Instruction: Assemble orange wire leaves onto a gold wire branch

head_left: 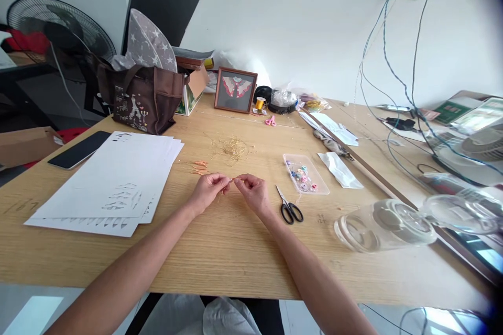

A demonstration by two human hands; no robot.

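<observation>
My left hand (209, 189) and my right hand (253, 191) meet over the middle of the table (220, 256), each closed in a pinch. Between their fingertips runs a thin orange-gold strand (231, 180), mostly covered by the fingers. Just beyond my left hand lie several slim orange pieces (200, 166) with fine wire ends. A loose tangle of gold wire (234, 148) rests farther back. To the right of my right hand are black-handled scissors (291, 211), blades slightly apart. Past them sits a clear plastic tray (319, 184) holding small bobbins of coloured thread.
Paper sheets (94, 178) with leaf-like drawings and a black phone (80, 149) lie left, near a brown bag (145, 97). A framed butterfly piece (236, 90), gold thread spool (260, 103) and pink scissors (271, 121) stand behind. A clear bottle (383, 225) occupies the right.
</observation>
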